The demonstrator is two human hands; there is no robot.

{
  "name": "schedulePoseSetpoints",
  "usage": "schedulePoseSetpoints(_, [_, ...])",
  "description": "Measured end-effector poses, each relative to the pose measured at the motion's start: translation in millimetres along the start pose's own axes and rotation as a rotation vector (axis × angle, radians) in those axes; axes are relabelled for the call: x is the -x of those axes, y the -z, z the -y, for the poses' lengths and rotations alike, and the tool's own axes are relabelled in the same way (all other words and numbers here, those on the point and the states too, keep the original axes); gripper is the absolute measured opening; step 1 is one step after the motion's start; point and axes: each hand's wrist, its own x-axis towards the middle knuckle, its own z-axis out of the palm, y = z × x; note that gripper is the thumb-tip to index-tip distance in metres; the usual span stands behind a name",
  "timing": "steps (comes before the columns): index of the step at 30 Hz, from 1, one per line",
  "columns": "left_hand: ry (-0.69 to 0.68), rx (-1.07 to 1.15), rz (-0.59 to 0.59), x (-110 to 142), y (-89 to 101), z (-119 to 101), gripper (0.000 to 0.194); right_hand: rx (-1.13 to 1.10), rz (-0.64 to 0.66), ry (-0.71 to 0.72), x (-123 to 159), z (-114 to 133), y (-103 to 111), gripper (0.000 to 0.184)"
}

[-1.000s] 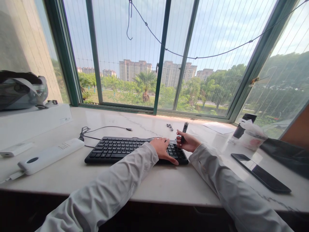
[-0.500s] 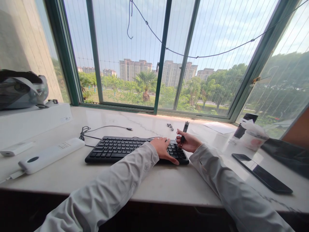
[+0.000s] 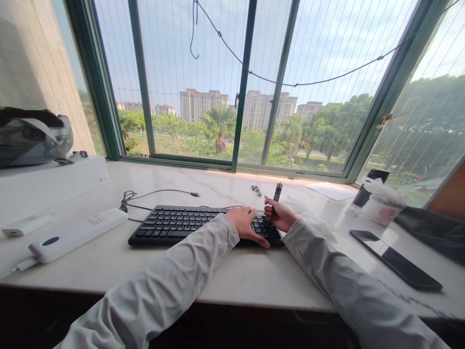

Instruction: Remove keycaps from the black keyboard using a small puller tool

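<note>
A black keyboard (image 3: 178,224) lies across the middle of the pale tabletop. My left hand (image 3: 244,224) rests flat over its right part, fingers stretched and thumb spread toward the near edge. Closed around a slim black tool (image 3: 277,192), my right hand (image 3: 282,216) is over the number-key end. The tool stands nearly upright; its top sticks out above my fist, and its lower tip at the keys is too small to make out. Several small loose black keycaps (image 3: 256,190) lie just behind the keyboard.
A cable (image 3: 163,191) with a plug curls behind the keyboard. At left are a long white device (image 3: 78,234) and a white box (image 3: 54,182) with a headset-like item on top. A phone (image 3: 395,259), bagged cup (image 3: 381,206) and paper (image 3: 331,191) are at right. Windows stand behind.
My right hand and the tool have shifted very slightly left. My left hand and the keyboard stay in place.
</note>
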Motion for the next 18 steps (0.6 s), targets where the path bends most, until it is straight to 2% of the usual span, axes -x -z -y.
schedulePoseSetpoints(6, [-0.007,0.016,-0.015,1,1.7,-2,0.120,0.107,-0.155,0.245,2,-16,-13,0.038])
schedulePoseSetpoints(10, [-0.013,0.033,-0.016,2,3.0,-2,0.115,0.146,-0.143,0.413,6,-24,-22,0.047])
schedulePoseSetpoints(16, [-0.009,0.026,-0.021,3,3.6,-3,0.113,0.107,-0.120,0.423,8,-27,-22,0.053])
schedulePoseSetpoints(18, [-0.007,0.026,-0.022,4,4.7,-4,0.111,0.159,-0.123,0.444,8,-27,-21,0.054])
